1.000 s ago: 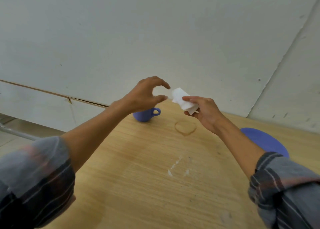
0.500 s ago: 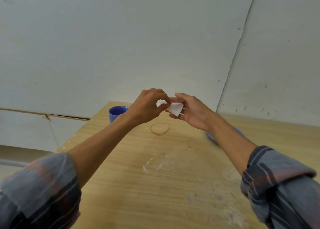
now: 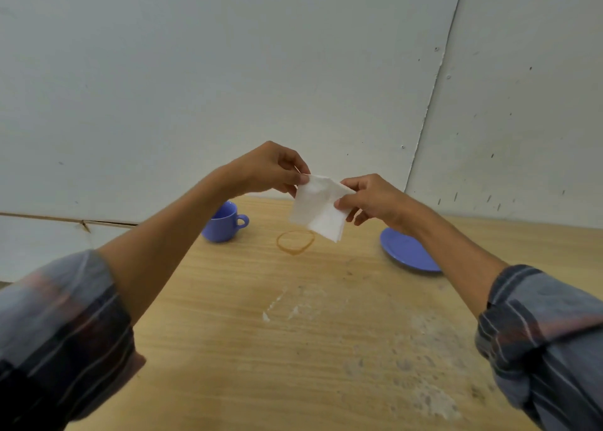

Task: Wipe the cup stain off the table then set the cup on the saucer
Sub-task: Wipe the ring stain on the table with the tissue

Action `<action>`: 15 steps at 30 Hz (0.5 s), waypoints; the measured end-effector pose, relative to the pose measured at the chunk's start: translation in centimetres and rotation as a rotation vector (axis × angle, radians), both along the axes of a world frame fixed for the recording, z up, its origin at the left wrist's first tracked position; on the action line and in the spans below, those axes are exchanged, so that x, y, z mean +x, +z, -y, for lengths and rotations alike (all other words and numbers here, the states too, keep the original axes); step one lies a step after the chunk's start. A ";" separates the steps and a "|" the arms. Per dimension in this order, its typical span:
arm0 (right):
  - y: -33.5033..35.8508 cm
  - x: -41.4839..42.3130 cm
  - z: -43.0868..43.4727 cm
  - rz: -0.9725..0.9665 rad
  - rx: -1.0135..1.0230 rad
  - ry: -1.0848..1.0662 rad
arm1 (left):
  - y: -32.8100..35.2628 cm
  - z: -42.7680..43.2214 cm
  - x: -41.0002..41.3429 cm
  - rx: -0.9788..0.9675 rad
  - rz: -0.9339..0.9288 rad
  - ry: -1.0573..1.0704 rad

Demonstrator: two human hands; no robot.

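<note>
Head view: left hand (image 3: 270, 169) and right hand (image 3: 372, 195) each keep a closed grip on the paper napkin (image 3: 318, 207), spreading it above the coffee ring (image 3: 295, 241) for wiping.

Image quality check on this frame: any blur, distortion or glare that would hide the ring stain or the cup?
Head view: wide-angle bending at the edges, both sleeves smeared, lighting flat with no glare; centre sharp, so the ring stain, cup, saucer and the tissue between both hands read clearly.
</note>
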State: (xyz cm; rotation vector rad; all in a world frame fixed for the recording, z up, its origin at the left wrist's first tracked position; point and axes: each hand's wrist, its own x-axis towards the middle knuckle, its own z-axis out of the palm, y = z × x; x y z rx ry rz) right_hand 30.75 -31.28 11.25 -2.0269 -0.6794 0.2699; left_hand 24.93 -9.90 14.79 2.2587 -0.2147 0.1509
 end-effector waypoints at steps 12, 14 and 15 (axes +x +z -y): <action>-1.9 1.0 -1.5 -0.047 0.127 0.072 | -0.5 0.2 2.3 0.103 -0.059 -0.076; -2.3 2.0 -1.5 0.004 0.133 0.020 | -1.5 0.0 2.9 0.064 -0.003 -0.017; -2.5 2.6 -1.4 0.020 0.125 -0.006 | -2.2 -0.3 3.2 0.049 0.019 0.016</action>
